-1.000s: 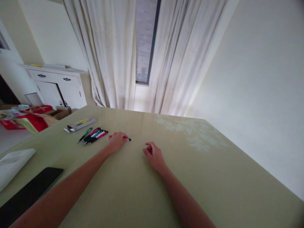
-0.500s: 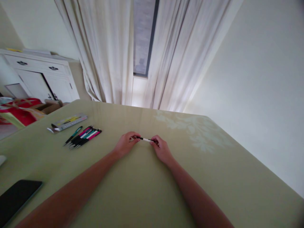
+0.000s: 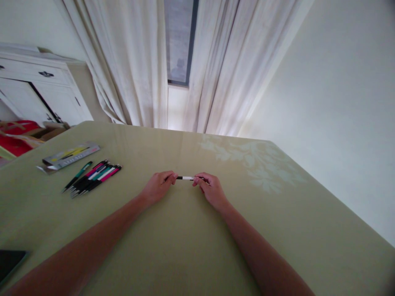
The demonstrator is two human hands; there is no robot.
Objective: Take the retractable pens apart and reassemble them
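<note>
Between my hands a slim black-and-white pen lies nearly level, just above the table. My left hand pinches its left end. Its other end is in the closed fingers of my right hand. Both tips of the pen are hidden by my fingers, so only the white middle and a bit of black show. Off to the left, several pens in pink, green, white and black lie side by side. A green-and-black pen rests at the left edge of that group.
An open grey-and-yellow pen box lies behind the pens. A dark flat phone-like device is at the lower left of the pale green table. Beyond stand a white cabinet, curtains and a wall at the right.
My view has shifted to the right and tilted slightly, so the pens and box appear further left. My left fingers have closed more tightly round the pen, which now lies more level.
</note>
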